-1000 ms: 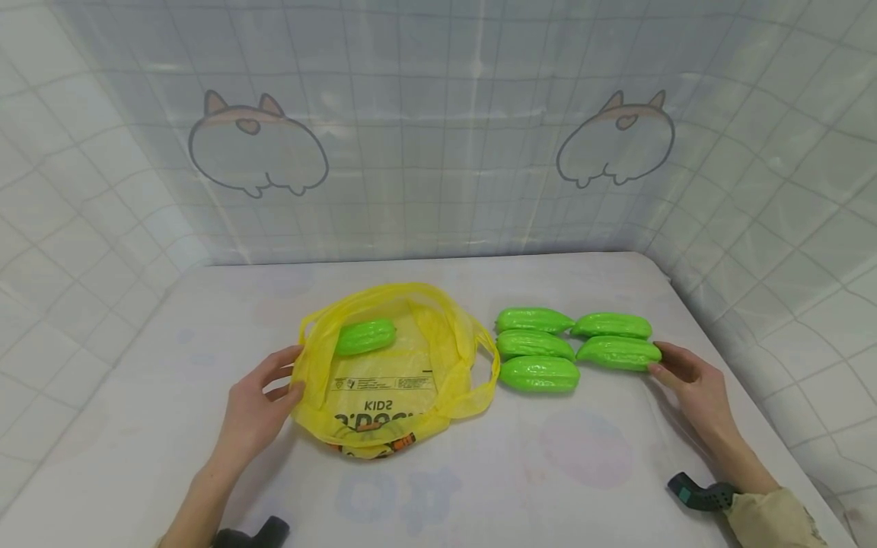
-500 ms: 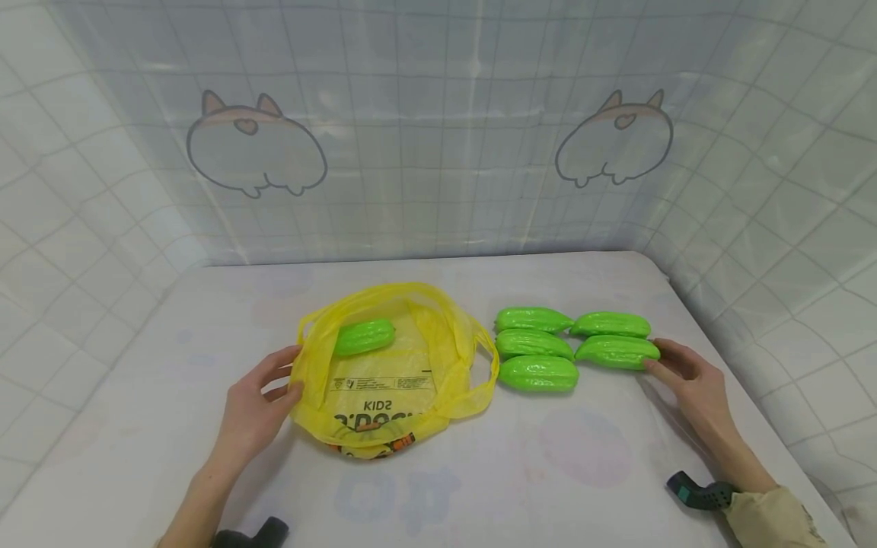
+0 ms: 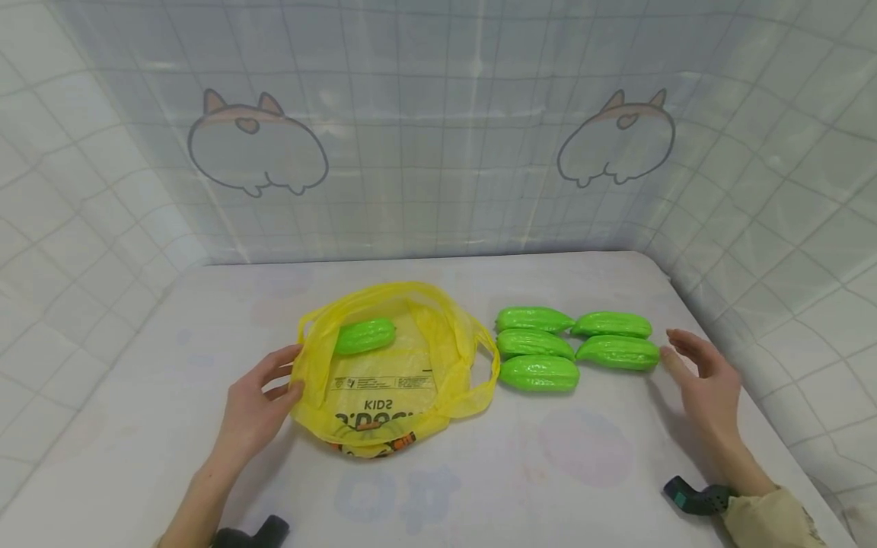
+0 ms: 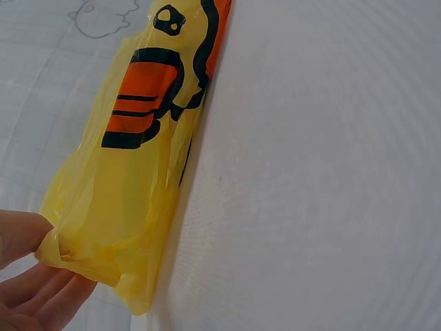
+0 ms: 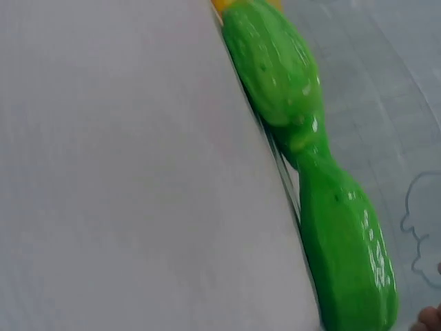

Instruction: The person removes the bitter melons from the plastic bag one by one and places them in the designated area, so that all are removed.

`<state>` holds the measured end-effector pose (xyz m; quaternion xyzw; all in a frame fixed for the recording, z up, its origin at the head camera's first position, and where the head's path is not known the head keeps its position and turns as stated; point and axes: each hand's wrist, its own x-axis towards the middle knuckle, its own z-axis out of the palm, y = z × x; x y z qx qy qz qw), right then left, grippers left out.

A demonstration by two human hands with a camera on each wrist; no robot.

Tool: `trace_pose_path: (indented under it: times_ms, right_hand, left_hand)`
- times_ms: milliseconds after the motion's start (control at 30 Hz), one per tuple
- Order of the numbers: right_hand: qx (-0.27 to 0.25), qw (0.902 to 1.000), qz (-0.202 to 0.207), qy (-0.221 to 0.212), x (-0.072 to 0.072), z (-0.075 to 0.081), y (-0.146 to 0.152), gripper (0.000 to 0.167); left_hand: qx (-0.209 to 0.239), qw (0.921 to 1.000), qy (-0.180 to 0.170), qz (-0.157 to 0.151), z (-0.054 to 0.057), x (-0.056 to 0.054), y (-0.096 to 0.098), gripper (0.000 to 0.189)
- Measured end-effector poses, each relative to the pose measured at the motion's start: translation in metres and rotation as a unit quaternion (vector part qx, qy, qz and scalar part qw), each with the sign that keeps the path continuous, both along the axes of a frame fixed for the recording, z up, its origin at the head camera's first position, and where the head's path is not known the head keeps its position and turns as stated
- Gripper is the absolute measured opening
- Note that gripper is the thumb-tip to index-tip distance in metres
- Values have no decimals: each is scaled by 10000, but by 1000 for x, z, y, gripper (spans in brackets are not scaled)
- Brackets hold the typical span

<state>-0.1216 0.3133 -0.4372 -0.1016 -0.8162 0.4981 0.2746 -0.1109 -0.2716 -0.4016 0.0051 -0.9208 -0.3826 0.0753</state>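
Observation:
A yellow plastic bag (image 3: 384, 426) lies on its side with its mouth spread wide. Its left edge is pinched between the thumb and fingers of my left hand (image 3: 256, 407); the left wrist view shows the bag film (image 4: 124, 207) caught there. Inside lies one glossy green bitter melon (image 3: 366, 336), its left end hidden by the bag. My right hand (image 3: 709, 384) holds nothing, fingers loosely bent, just off the right end of the front right bitter melon (image 3: 618, 353). Only a bit of that hand's fingers (image 5: 428, 321) enters the right wrist view.
Three bitter melons (image 3: 539, 374) lie stacked front to back right of the bag, close to its handle loop (image 3: 489, 380). Another bitter melon (image 3: 612, 325) lies behind the front right one. A pale table (image 3: 479, 487) meets tile-patterned sheets (image 3: 438, 183) behind and at both sides.
My right hand has let go of the front right bitter melon and drawn back to the right, its fingers parting. The melons, the bag and my left hand stay put.

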Motion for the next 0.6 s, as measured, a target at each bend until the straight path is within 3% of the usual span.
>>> trace_pose_path:
  times_ms: [200, 367, 600]
  right_hand:
    - [-42, 9962, 133, 862, -5, 14, -21, 35]
    - [33, 9955, 345, 885, -10, 25, -42, 35]
    - [-8, 9870, 1054, 1215, -23, 31, -72, 37]
  left_hand:
    - [4, 10000, 34, 7, 0, -1, 0, 54]
    - [29, 10000, 22, -5, -1, -1, 0, 53]
    - [24, 10000, -52, -7, -2, -1, -1, 53]
